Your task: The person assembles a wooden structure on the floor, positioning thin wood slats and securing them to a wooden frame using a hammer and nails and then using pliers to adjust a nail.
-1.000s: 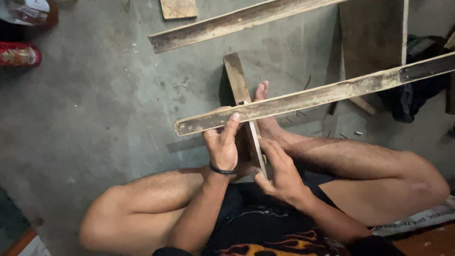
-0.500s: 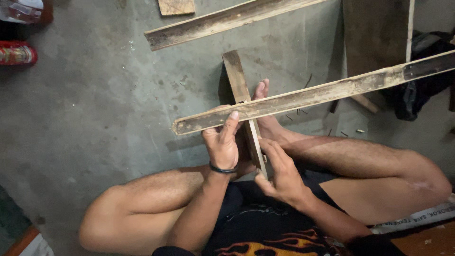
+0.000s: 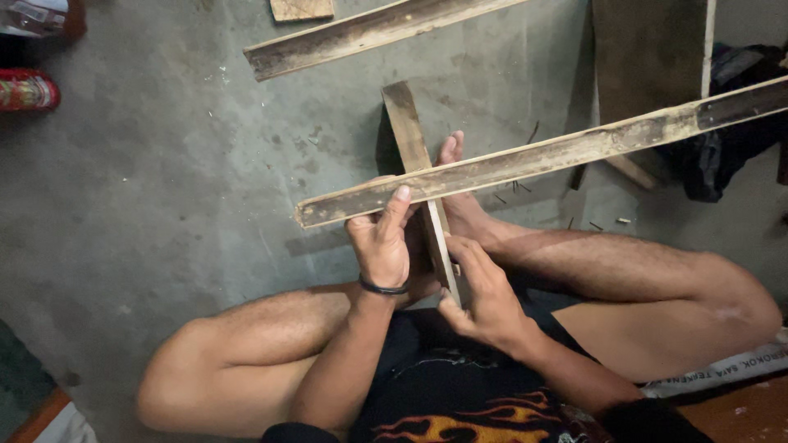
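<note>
Both hands (image 3: 383, 246) (image 3: 484, 295) clasping crossed wooden slats (image 3: 525, 160)

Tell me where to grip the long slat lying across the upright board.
Probably the long slat near its left end, from the near side, where the left hand already pinches it. There it rests on the upright board, so it is propped and its flat faces suit a thumb-and-finger pinch. The right hand steadies the board.

Both hands (image 3: 435, 275) grip an upright plank (image 3: 423, 193) crossed by a long slat (image 3: 542, 160).
</note>
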